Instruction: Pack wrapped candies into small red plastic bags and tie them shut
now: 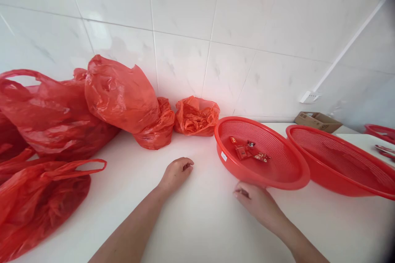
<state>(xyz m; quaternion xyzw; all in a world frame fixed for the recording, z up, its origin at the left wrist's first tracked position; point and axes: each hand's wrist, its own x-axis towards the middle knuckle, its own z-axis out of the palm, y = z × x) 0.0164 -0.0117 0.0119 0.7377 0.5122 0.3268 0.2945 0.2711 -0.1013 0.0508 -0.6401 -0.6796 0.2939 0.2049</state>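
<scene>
On a white tabletop (197, 230) up against a tiled wall (182, 8), two bare hands sit pretty low-key amid a whole lot of red plastic. The left hand (178, 172) rests around the middle, fingers curled into a loose fist, nothing showing in it. It's out on the bare tabletop, with bags off to one side and baskets off to the other.

The right hand (253, 200) is clenched about the same way, loosely, also with nothing visible inside. It's right by the front underside of the nearer red basket (234, 167); whether it actually touches the plastic is hard to tell. That basket has a small white label (224, 156) on its outer side, and a little bunch of packets (243, 153) lies in it, mostly red, clustered toward the left part. Too small to read, honestly.

Just to the right sits another basket (327, 181), also red, and behind it there's an open cardboard box (311, 121) under a wall socket (310, 97).

Over on the left it's bag city: a big bag with a handle loop (55, 119), a puffy rounded bag (120, 94) leaning beside it, and a front bag (40, 209) slumped nearest the camera. One smaller bag (197, 117) stands by the wall between the pile and the nearer basket, its top open.
</scene>
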